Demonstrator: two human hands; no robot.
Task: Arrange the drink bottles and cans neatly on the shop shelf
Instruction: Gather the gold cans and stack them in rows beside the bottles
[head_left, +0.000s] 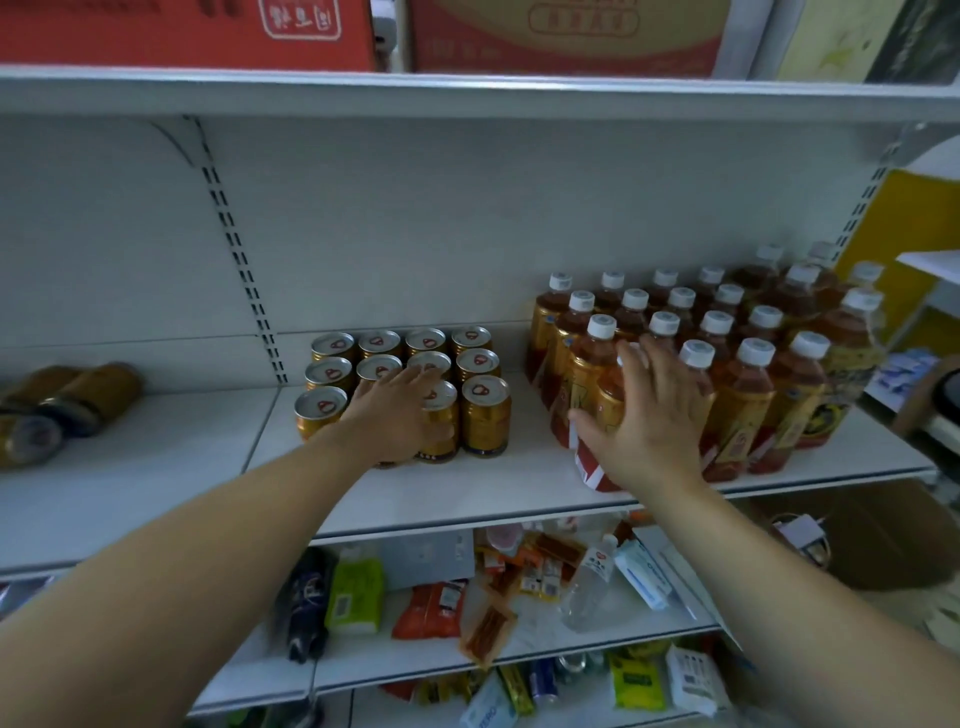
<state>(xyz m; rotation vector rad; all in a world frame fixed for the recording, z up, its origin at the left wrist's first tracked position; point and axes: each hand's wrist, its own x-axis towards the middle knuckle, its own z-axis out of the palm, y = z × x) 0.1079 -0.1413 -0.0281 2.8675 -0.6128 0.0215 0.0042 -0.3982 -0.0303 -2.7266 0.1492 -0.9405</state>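
2 hands (400, 410) touch cans (485, 415) and bottles (743, 395)

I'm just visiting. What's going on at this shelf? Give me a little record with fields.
Place: white shop shelf
Left hand: laid over the front gold cans
Right hand: fingers spread against the front bottle
Bottles: white-capped, upright in rows, right of the cans
Stray cans: lying on their sides, far left
Below: mixed packets
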